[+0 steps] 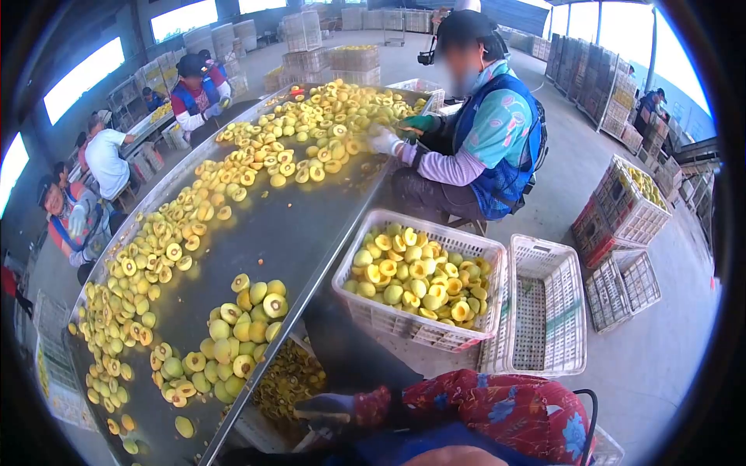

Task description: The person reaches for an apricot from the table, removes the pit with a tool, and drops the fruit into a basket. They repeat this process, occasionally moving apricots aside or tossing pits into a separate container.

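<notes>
My right hand (330, 405), in a dark glove below a red floral sleeve, is low beside the metal table (249, 233). Its fingers look closed around a thin tan thing, too dim to name. Just past it, under the table's edge, a bin of brownish fruit scraps (289, 380) is partly hidden. My left hand is out of view. On the near part of the table lies a pile of yellow-green stone fruit (233, 342), many cut in half with brown centres showing. A longer heap of cut fruit (175, 233) runs along the far side.
To the right stand a white crate of fruit halves (423, 272) and an empty white crate (536, 311). A co-worker (489, 140) in a blue vest sits at the table with gloved hands by the fruit. Stacked crates (622, 206) stand farther right; other people sit at left.
</notes>
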### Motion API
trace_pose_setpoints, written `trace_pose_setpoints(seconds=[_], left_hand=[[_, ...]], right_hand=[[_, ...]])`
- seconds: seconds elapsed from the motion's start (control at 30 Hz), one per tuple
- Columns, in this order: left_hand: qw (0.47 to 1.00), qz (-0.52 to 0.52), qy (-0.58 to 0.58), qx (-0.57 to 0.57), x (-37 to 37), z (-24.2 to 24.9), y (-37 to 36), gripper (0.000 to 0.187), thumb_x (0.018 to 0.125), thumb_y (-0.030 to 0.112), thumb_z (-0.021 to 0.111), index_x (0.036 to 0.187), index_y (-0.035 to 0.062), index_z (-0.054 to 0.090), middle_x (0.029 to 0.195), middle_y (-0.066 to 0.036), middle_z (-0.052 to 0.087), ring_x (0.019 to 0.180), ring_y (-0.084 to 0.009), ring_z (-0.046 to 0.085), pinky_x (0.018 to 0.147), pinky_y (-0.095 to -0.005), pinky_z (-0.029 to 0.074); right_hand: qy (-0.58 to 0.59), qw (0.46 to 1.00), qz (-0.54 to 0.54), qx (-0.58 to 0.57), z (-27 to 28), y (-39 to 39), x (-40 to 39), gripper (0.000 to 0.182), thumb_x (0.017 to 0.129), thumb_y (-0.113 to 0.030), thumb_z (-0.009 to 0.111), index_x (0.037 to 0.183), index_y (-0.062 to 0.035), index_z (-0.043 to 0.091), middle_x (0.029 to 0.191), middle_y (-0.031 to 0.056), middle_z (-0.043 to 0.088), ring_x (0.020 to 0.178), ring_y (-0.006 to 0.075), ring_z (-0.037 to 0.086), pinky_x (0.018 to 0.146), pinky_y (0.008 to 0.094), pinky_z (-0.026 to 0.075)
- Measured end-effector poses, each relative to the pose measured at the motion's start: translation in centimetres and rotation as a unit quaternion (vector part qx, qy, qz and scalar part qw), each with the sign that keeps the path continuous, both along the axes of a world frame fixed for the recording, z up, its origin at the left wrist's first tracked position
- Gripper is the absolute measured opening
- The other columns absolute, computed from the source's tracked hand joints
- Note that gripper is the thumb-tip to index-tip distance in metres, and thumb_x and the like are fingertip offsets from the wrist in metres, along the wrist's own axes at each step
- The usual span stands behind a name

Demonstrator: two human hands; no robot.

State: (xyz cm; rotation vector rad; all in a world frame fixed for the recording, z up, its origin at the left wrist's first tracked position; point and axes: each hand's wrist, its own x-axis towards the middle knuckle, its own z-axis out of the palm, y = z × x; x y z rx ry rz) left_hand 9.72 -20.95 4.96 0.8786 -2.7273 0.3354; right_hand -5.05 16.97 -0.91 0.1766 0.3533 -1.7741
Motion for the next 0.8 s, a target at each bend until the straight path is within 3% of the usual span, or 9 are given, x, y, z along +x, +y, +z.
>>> trace_pose_setpoints(seconds=[0.1,0.27,0.4,0.43,0.57,0.67,0.7,0.73,0.8], left_hand=[[0.971,0.009,-0.035,0.238,-10.7,-0.9,-3.2,0.055,0.091,0.035,0.048,0.133,0.0009,0.036,0.132,-0.026,0.041,0.122,-0.0388,0.041,0.1,-0.0507,0.034],[0.947,0.081,-0.272,0.149,-18.5,-7.0,-2.4,0.055,0.09,0.034,0.047,0.137,0.0067,0.035,0.142,-0.014,0.035,0.132,-0.0293,0.029,0.108,-0.0493,0.022],[0.965,0.062,-0.182,0.178,-16.2,-7.6,-5.1,0.069,0.078,0.038,0.062,0.133,0.0053,0.039,0.136,-0.017,0.042,0.128,-0.0311,0.036,0.106,-0.0439,0.028],[0.952,0.068,-0.145,0.26,-15.1,-5.2,-4.4,0.078,0.07,0.04,0.068,0.132,0.0025,0.039,0.128,-0.019,0.049,0.121,-0.0341,0.044,0.101,-0.0396,0.035],[0.958,0.063,-0.123,0.251,-12.1,-9.5,-10.4,0.081,0.073,0.042,0.068,0.132,-0.0032,0.038,0.126,-0.025,0.048,0.117,-0.0359,0.047,0.098,-0.0403,0.039],[0.749,0.07,-0.062,0.656,-11.2,-7.2,-10.5,0.062,0.089,0.034,0.057,0.14,0.0145,0.027,0.12,-0.015,0.049,0.106,-0.0158,0.05,0.094,-0.0312,0.041],[0.782,-0.059,0.036,0.619,-9.2,-2.1,-4.3,0.045,0.087,0.033,0.058,0.119,0.0026,0.051,0.102,-0.013,0.058,0.091,-0.0186,0.057,0.087,-0.0349,0.046],[0.802,-0.193,0.108,0.556,-9.0,-3.0,-4.0,0.044,0.087,0.034,0.057,0.118,0.0029,0.051,0.1,-0.013,0.059,0.087,-0.0211,0.058,0.083,-0.0365,0.047],[0.772,-0.44,0.246,0.388,-9.5,-5.9,-3.3,0.043,0.088,0.036,0.056,0.116,0.0033,0.053,0.095,-0.013,0.062,0.081,-0.0262,0.061,0.077,-0.0395,0.05]], right_hand=[[0.015,0.999,-0.017,-0.031,0.5,0.0,0.1,0.022,0.097,-0.03,0.045,0.1,-0.0097,0.054,0.059,-0.0006,0.052,0.036,0.0065,0.046,0.031,0.0168,0.039],[0.146,0.985,-0.072,0.055,0.2,0.8,0.0,0.021,0.096,-0.029,0.047,0.095,-0.009,0.055,0.062,-0.0027,0.052,0.047,0.0057,0.05,0.039,0.0204,0.042],[0.305,0.946,-0.073,0.085,-2.8,0.7,0.4,0.022,0.093,-0.033,0.051,0.09,-0.0124,0.057,0.062,-0.0046,0.051,0.052,0.0057,0.049,0.044,0.0224,0.04],[0.264,0.958,-0.056,0.095,-3.2,0.2,0.4,0.024,0.091,-0.037,0.054,0.086,-0.0143,0.057,0.061,-0.0045,0.051,0.05,0.0062,0.048,0.043,0.0224,0.039],[0.169,0.982,-0.031,0.083,0.8,0.3,0.8,0.029,0.088,-0.043,0.057,0.078,-0.0159,0.058,0.061,-0.005,0.051,0.052,0.0067,0.047,0.047,0.0237,0.039],[0.237,0.969,-0.041,0.064,0.1,0.5,1.1,0.03,0.088,-0.044,0.057,0.085,-0.0138,0.06,0.065,-0.0042,0.052,0.057,0.0074,0.048,0.051,0.0262,0.041],[0.399,0.907,-0.112,0.078,0.5,0.6,1.5,0.029,0.09,-0.041,0.055,0.088,-0.0131,0.059,0.065,-0.005,0.051,0.057,0.0063,0.046,0.052,0.0241,0.041],[0.547,0.813,-0.178,0.089,1.4,0.7,2.1,0.027,0.092,-0.039,0.053,0.09,-0.0123,0.058,0.066,-0.0058,0.05,0.058,0.0052,0.045,0.054,0.0221,0.041],[0.605,0.755,-0.214,0.135,2.3,0.5,3.0,0.027,0.095,-0.036,0.049,0.092,-0.0106,0.056,0.067,-0.0059,0.049,0.06,0.0046,0.045,0.056,0.0206,0.041]])
